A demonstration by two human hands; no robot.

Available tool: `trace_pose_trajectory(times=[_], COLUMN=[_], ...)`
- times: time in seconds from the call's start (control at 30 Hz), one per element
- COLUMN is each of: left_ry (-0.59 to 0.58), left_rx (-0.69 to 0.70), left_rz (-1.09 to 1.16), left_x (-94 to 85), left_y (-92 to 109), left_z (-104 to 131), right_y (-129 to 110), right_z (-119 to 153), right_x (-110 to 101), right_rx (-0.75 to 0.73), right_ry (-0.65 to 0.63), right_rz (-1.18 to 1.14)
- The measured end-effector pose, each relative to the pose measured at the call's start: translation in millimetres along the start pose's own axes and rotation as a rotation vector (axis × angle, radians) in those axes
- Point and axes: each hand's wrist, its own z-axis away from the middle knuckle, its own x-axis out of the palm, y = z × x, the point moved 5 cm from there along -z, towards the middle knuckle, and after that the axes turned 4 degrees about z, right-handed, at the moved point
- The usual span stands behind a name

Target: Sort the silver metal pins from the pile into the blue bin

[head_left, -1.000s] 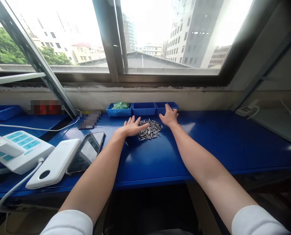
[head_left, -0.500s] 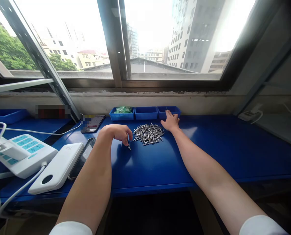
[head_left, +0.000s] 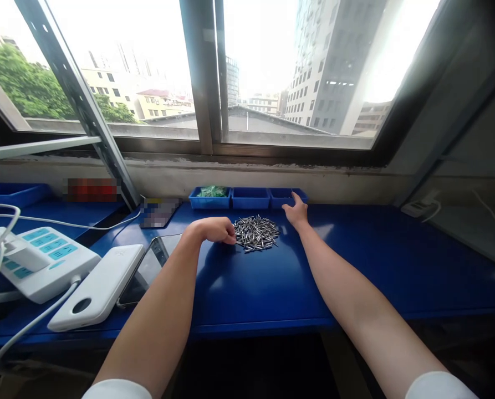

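A loose pile of small metal pins (head_left: 258,234) lies on the blue desk (head_left: 247,299), in front of three bins. The left hand (head_left: 217,229) is at the pile's left edge, its fingers curled narrow; whether they pinch a pin, I cannot tell. Taking single pins from this edge is better than digging into the middle, where they cross and drag each other along. The right hand (head_left: 297,211) reaches to the front of the right bin (head_left: 277,195), thumb apart from the forefinger; a thin sliver shows at the fingertips, perhaps a pin, but too small to judge their grip. A low wrist over the rim helps keep a pin from bouncing out. The left forearm is best kept off the phone (head_left: 149,269) beside it.
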Motion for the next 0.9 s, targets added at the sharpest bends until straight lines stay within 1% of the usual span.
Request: trace_pose_trajectory(times=[0.03, 0.1, 0.2, 0.23, 0.3, 0.37, 0.43, 0.5, 0.53, 0.57, 0.67, 0.73, 0.8, 0.9], left_ry=[0.082, 0.311, 0.589, 0.642, 0.706, 0.749, 0.774, 0.774, 0.773, 0.775, 0.796, 0.807, 0.812, 0.838], left_rx=[0.053, 0.111, 0.186, 0.192, 0.194, 0.191, 0.188, 0.186, 0.188, 0.19, 0.201, 0.202, 0.201, 0.232], left_rz=[0.024, 0.05, 0.009, -0.001, -0.01, -0.014, -0.019, -0.03, -0.038, -0.045, -0.048, -0.035, -0.01, 0.061], left_x=[-1.2, -4.1, -1.5, 0.5, 4.0, 4.9, 4.5, 4.3, 4.3, 4.3, 4.3, 4.6, 5.0, 4.7], left_y=[4, 10, 18, 18, 16, 11, 8, 6, 6, 7, 9, 10, 10, 12], left_z=[-5, -15, -28, -32, -37, -40, -41, -42, -42, -43, -43, -44, -44, -43], right_y=[0, 0, -4, -6, -9, -14, -22, -33, -40, -47, -65, -72, -75, -73], right_z=[-1, -2, -2, -1, 1, 4, 9, 17, 22, 28, 46, 54, 57, 55], right_x=[-2, -3, 0, 2, 6, 6, 3, 1, 1, 3, 12, 15, 17, 18], right_rx=[-0.002, -0.017, -0.034, -0.045, -0.075, -0.111, -0.165, -0.255, -0.309, -0.363, -0.496, -0.54, -0.564, -0.567], right_ry=[0.01, 0.011, -0.041, -0.074, -0.126, -0.111, -0.034, 0.012, 0.002, -0.054, -0.312, -0.405, -0.426, -0.402], right_rz=[-0.016, -0.017, 0.041, 0.067, 0.11, 0.126, 0.108, 0.055, 0.015, -0.039, -0.205, -0.249, -0.253, -0.224])
